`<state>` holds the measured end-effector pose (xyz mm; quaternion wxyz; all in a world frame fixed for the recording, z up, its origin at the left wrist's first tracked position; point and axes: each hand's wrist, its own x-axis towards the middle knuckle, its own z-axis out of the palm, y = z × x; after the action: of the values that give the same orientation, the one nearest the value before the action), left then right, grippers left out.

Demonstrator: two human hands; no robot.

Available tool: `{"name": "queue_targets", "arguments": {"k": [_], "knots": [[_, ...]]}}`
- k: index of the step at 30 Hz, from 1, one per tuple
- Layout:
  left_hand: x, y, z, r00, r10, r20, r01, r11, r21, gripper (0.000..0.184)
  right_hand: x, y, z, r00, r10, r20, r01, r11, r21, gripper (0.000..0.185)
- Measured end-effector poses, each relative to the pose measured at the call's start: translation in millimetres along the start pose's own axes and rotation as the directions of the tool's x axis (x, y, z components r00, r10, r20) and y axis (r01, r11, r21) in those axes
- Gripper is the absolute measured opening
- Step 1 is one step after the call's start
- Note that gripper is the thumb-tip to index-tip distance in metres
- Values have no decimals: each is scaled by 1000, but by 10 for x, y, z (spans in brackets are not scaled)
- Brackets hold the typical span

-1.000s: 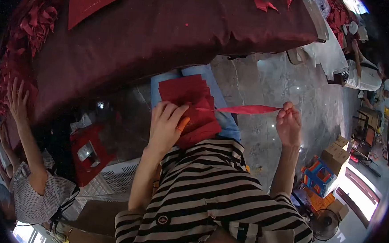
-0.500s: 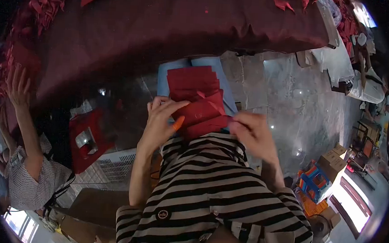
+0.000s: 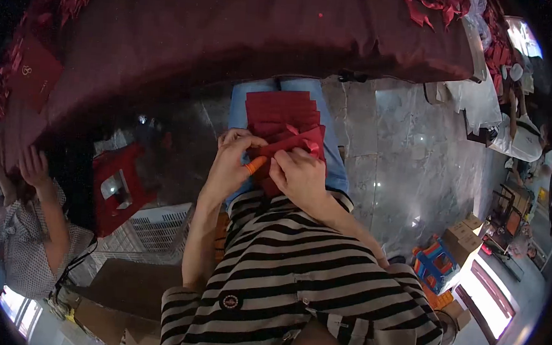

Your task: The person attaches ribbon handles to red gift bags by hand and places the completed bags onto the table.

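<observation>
Grey tiled floor (image 3: 390,179), dark-red-covered table (image 3: 234,31), bright window (image 3: 488,300).

Red folded pieces (image 3: 283,113) lie overlapped in a stack across the lap, a red ribbon (image 3: 313,147) near the right edge.

I have room to swing a hand in from the right, over the grey floor (image 3: 387,166) between the jeans (image 3: 335,148) and the blue plastic frame (image 3: 436,266). Straight ahead, the cloth-covered table (image 3: 234,34) walls me off, while the red frame (image 3: 140,192), white crate (image 3: 159,227) and co-worker's arm (image 3: 57,219) crowd the left. Over the red folders (image 3: 282,106), the left hand (image 3: 229,163) and right hand (image 3: 302,177) nearly meet, leaving little space between.
</observation>
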<state>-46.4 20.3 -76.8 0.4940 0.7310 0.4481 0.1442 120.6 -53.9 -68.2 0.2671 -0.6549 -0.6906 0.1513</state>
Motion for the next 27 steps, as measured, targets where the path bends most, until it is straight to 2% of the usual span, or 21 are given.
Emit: {"name": "queue_targets", "arguments": {"k": [6,12,15,17,21,23,25,27], "knots": [[-5,50,8,1000,13,-7,-13,999,40,30,15,31,34,998,-60,-19,59,998,-35,11],[-9,42,32,998,-61,2,61,995,-73,30,-10,36,53,999,-51,5,51,995,-83,14],[-13,-4,50,999,23,-27,-24,1000,-4,30,22,24,46,998,-63,-13,63,997,-37,14],[-15,11,58,999,-50,-18,48,995,-83,31,4,29,73,998,-58,-16,57,997,-48,14],[-1,66,29,997,-81,13,82,990,-115,32,14,28,82,998,-56,-1,56,994,-98,14],[-9,142,-6,1000,8,26,-10,997,75,30,-2,62,132,999,-51,8,52,993,-107,15],[-17,169,-12,999,31,13,-32,994,101,30,8,68,132,998,-53,16,54,992,-114,16],[-31,167,-20,998,55,7,-55,991,124,29,20,27,82,997,12,82,0,989,-151,19]]}}
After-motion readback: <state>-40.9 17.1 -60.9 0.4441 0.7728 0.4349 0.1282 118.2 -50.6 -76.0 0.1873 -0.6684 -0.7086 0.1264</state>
